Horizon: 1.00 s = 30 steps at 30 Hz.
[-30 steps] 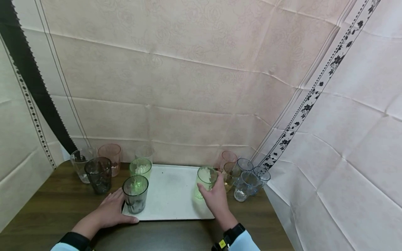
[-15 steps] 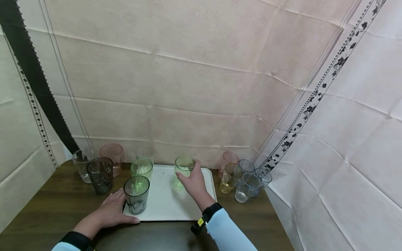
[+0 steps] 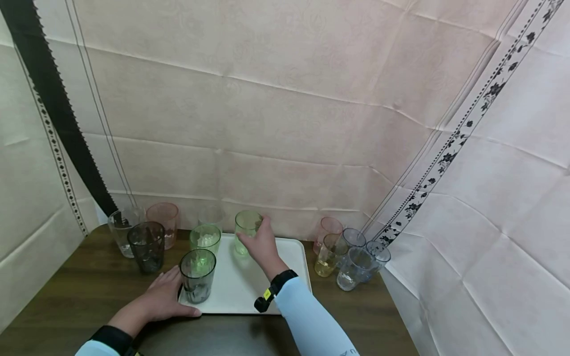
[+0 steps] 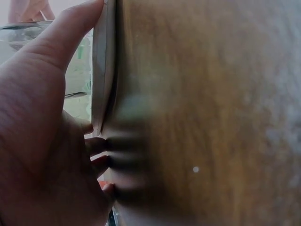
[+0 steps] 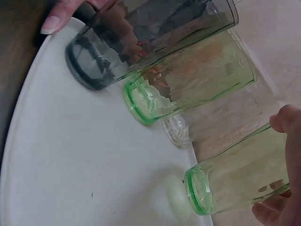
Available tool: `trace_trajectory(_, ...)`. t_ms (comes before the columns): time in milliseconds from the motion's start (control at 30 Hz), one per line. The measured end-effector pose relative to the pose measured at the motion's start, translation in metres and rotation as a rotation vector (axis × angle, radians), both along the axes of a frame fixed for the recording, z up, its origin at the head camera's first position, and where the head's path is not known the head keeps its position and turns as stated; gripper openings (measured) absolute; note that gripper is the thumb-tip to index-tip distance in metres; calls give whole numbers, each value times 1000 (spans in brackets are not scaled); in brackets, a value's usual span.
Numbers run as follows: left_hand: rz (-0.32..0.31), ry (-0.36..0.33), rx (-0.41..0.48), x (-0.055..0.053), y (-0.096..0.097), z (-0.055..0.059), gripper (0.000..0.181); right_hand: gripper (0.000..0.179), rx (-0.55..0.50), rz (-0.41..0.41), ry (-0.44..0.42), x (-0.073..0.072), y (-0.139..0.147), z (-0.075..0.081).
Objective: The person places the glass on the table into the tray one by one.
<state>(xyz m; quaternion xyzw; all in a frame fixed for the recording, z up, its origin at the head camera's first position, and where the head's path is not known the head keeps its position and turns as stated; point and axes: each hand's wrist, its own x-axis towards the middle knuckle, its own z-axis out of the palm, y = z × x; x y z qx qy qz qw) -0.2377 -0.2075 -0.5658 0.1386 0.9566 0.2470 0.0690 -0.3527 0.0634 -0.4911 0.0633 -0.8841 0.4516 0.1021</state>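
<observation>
While a brown wood-grained table (image 3: 84, 287) is backed by cream patterned cloth (image 3: 285, 123), a transparent green tumbler (image 5: 235, 176), pinched by the right hand (image 3: 263, 247), has been carried leftward above a rectangular white tray (image 3: 242, 294), base contact seemingly uncertain. The tray's near corner is touched by the spread left hand (image 3: 162, 296); a smoky-grey tumbler (image 3: 197, 282), second green tumbler (image 3: 206, 236) and clear tumbler (image 3: 211, 213) are lined up aboard.

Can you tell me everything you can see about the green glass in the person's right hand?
The green glass is a see-through, pale green tumbler with a thicker, brighter green base; it could be glass or clear plastic. No drink shows inside. It looks roughly upright over the far part of the white tray, to the right of another green glass. The right hand grips its side between thumb and fingers. Whether its base touches the tray, I cannot tell.
</observation>
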Motion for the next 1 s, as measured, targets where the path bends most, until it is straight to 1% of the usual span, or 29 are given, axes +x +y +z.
trace_trajectory(233, 11, -31, 2, -3, -2, -5, 140, 91, -44, 12, -27, -11, -13, -1)
trace_trajectory(433, 21, -52, -9, -5, -1, -7, 140, 91, -75, 29, -42, -17, -17, -4)
trace_trajectory(733, 33, -48, 0, -3, 1, -4, 141, 94, -69, 38, -67, -24, -17, -13)
trace_trajectory(1000, 26, -45, 11, -1, 2, -1, 141, 91, -66, 65, -32, -28, -21, -18)
